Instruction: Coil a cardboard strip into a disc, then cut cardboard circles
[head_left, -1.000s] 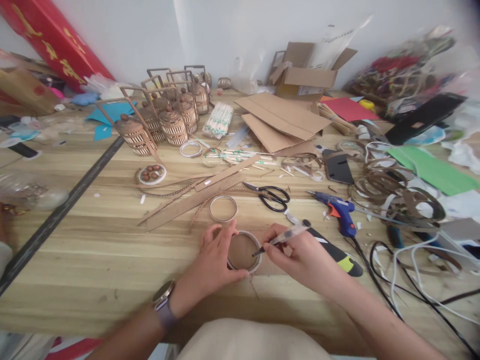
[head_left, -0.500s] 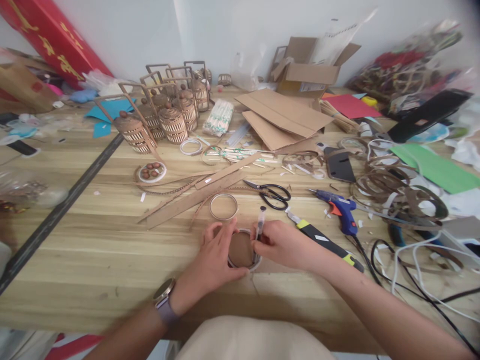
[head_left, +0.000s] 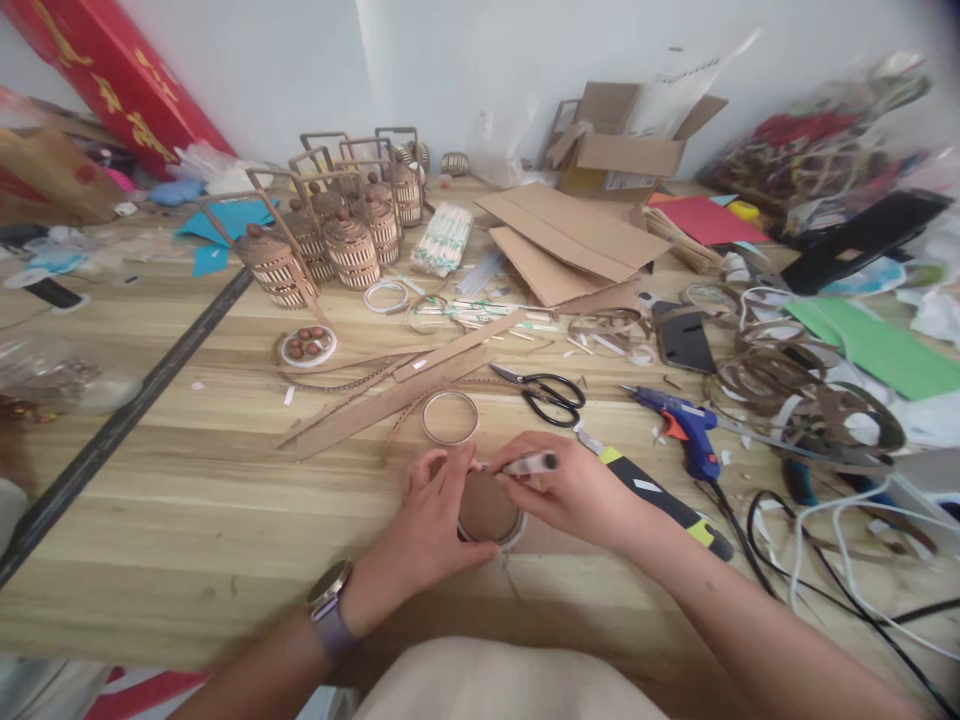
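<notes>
Bare table [head_left: 187,520] left of hands (scissors [head_left: 551,393], glue gun [head_left: 686,425] right)

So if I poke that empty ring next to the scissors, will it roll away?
Probably not: the ring lies flat on the table, so a poke would likely just slide it. It looks like a thin strip bent into a hoop, so it is probably very light and might squash if squeezed. Stood on its edge, it could roll.

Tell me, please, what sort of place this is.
Probably a craft workshop: cardboard sheets, scissors and a glue gun lie on the table, with finished little baskets at the back.
</notes>
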